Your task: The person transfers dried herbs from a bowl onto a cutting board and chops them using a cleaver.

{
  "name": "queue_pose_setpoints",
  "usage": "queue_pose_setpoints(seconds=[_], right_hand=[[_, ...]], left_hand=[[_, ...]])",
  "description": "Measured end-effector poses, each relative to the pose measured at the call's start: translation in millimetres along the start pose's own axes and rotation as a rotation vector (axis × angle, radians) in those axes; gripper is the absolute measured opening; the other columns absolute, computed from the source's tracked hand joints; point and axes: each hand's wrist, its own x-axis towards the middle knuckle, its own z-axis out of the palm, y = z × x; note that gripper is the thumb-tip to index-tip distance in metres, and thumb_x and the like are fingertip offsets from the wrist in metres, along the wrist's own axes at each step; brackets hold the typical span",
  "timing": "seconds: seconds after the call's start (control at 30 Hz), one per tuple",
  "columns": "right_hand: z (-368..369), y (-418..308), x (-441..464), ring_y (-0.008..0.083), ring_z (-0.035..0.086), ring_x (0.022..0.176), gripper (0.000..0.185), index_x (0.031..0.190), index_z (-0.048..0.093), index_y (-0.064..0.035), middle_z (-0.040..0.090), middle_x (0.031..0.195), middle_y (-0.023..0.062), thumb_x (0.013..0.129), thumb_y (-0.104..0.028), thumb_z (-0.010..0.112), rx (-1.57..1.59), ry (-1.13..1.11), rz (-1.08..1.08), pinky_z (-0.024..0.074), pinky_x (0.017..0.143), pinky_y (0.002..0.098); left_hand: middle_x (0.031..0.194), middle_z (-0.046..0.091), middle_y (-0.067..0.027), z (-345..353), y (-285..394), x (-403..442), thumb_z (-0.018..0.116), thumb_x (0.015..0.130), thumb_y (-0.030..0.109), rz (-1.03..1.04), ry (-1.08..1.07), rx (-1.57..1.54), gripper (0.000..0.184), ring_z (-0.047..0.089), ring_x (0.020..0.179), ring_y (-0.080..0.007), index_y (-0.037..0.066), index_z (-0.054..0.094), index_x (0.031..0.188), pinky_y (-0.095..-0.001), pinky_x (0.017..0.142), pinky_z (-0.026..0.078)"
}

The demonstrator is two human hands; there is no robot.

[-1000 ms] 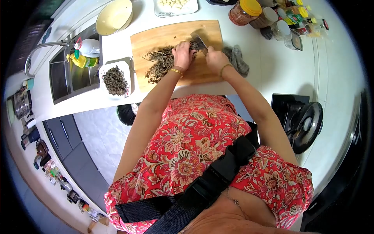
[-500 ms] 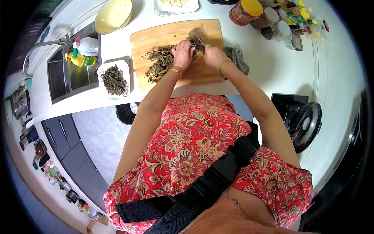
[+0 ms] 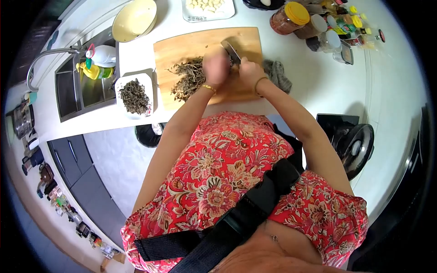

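On the wooden cutting board [image 3: 164,50] lies a pile of brown, stringy dried greens [image 3: 189,77]. My left hand [image 3: 216,67] is over the right end of the pile; motion smears its fingers. Closed round a knife handle, my right hand [image 3: 251,72] is just to the right. The knife blade [image 3: 231,51] points up and left, beside the dark bits near my left hand. A white square dish [image 3: 120,107] left of the board holds chopped dark greens [image 3: 134,96].
Bottles stand in the sink [image 3: 68,98] at left. Behind the board are a cream bowl [image 3: 132,22] and a plate of pale cloves [image 3: 208,18]. A grey cloth [image 3: 277,76] lies right of the board. Jars [image 3: 284,22] crowd the back right; a lidded pan [image 3: 357,148] sits at right.
My left hand has blurred with motion over the pile. The knife and my right hand have shifted only slightly. The whole view has moved a little.
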Motion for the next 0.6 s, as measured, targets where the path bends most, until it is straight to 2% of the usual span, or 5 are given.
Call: queue_pose_setpoints(seconds=[0.1,0.23,0.33,0.4,0.6], right_hand=[[5.7,9.6,5.9,0.0418,0.058,0.084,0.02,0.095,0.044,0.0033,0.058,0.087,0.0292,0.083,-0.012,0.039,0.023,0.014,0.043,0.045,0.075,0.0486],[-16.7,-0.7,-9.8,0.0416,0.058,0.086,0.022,0.095,0.045,0.0041,0.059,0.089,0.0284,0.083,-0.012,0.037,0.005,-0.024,0.041,0.0449,0.076,0.0483],[-13.2,4.2,-3.3,0.0428,0.056,0.073,0.018,0.084,0.045,0.002,0.058,0.075,0.026,0.084,-0.015,0.042,-0.003,0.07,-0.06,0.0445,0.067,0.0486],[-24.0,-2.4,-4.2,0.0406,0.058,0.089,0.022,0.095,0.048,0.0055,0.058,0.093,0.0281,0.083,-0.009,0.037,-0.025,-0.11,-0.006,0.0457,0.077,0.0465],[-27.6,-14.2,-0.7,0.0408,0.059,0.087,0.022,0.095,0.048,0.0052,0.059,0.09,0.029,0.082,-0.009,0.038,-0.075,-0.164,0.01,0.046,0.076,0.0461]], left_hand=[[0.075,0.051,-0.0124,9.0,-12.9,-5.9,0.068,0.071,0.022,0.159,0.251,-0.065,0.023,0.049,0.069,-0.0282,0.008,0.052,0.08,-0.0395,0.059,0.039],[0.073,0.05,-0.0116,15.0,-17.1,-7.8,0.067,0.071,0.021,0.164,0.223,-0.055,0.022,0.049,0.067,-0.0284,0.008,0.053,0.08,-0.0396,0.058,0.039],[0.072,0.051,-0.0109,13.8,-17.0,-7.4,0.066,0.072,0.019,0.147,0.218,-0.055,0.019,0.049,0.066,-0.0282,0.008,0.052,0.08,-0.0394,0.057,0.039],[0.072,0.051,-0.0115,12.1,-16.0,-7.9,0.065,0.072,0.018,0.16,0.215,-0.033,0.018,0.049,0.065,-0.0277,0.008,0.052,0.079,-0.039,0.056,0.039],[0.067,0.049,-0.0109,16.0,-15.5,-2.0,0.063,0.073,0.016,0.059,0.045,0.068,0.015,0.048,0.061,-0.0262,0.007,0.051,0.077,-0.0373,0.053,0.038]])
